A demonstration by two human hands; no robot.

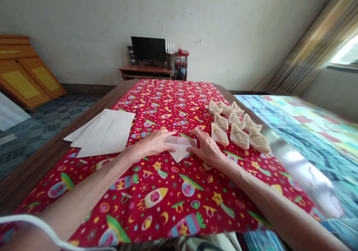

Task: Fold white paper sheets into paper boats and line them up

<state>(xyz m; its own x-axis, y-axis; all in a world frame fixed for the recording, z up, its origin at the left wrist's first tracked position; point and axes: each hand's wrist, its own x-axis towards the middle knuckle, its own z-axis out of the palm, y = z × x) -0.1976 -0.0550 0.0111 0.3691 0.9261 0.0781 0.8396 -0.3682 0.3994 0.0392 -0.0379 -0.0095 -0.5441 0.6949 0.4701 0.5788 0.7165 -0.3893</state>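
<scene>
A white sheet of paper (179, 150), folded to a point toward me, lies on the red patterned cloth. My left hand (158, 142) is at its left side, thumb and fingers spread apart on the paper's edge. At the right side is my right hand (205, 146), its thumb on the paper and its fingers apart near the far edge. Folded paper pieces (239, 136), several of them, stand in rows beyond my right hand. Left of my left hand lies a fanned stack of flat paper sheets (112, 131).
The red cloth (156, 213) covers most of a dark wooden table (16, 184). A white cable (36, 221) crosses the lower left corner. A bed with a coloured cover (302, 131) adjoins the right side. A monitor (148, 49) stands by the far wall.
</scene>
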